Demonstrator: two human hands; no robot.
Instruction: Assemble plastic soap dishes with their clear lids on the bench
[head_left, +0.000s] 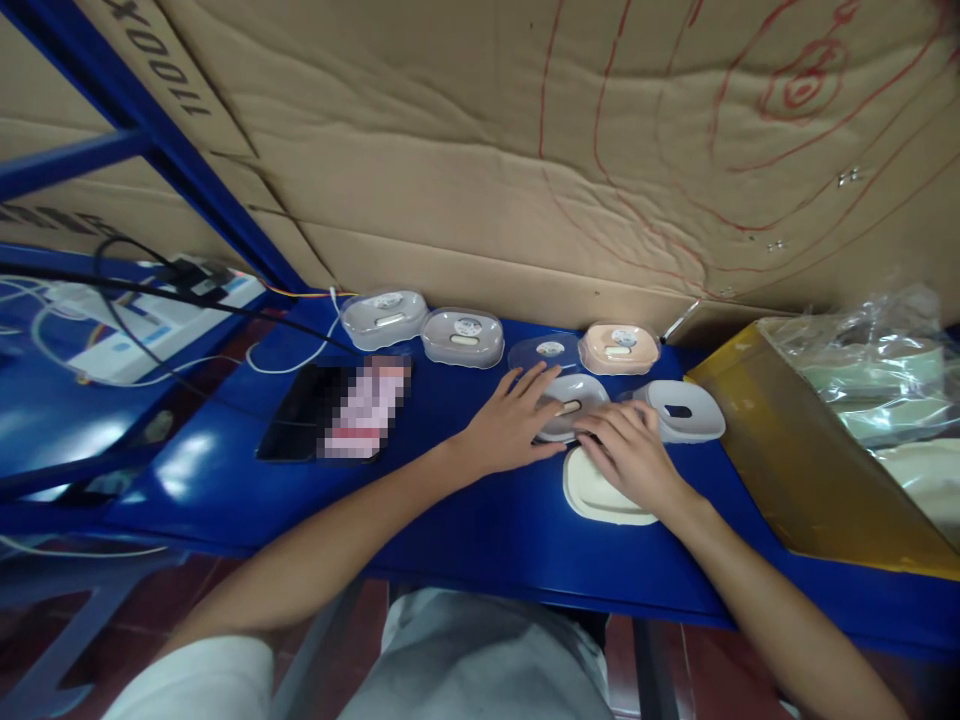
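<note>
A grey oval plastic box part (pixel 589 388) with a pale slot piece in its middle lies between my hands. My left hand (pixel 514 425) rests on its left side, fingers spread and stretched out. Over its right edge, my right hand (pixel 630 450) has its fingers bent and close together; whatever they pinch, if anything, is hidden. Under my right wrist lies a cream rounded lid or plate (pixel 611 500), partly covered. A white oval cover (pixel 694 412) with a dark opening stands just right of my right hand. Behind my left hand is a clear lid (pixel 544 352) with a round sticker.
Two grey boxes (pixel 462 338) (pixel 384 320) and a peach box (pixel 619 348) line the back by the cardboard wall (pixel 450 220). At left are a phone with a blurred screen (pixel 367 408), cables and a power strip (pixel 165 325). An open carton (pixel 780 470) holds bagged green parts (pixel 885 385).
</note>
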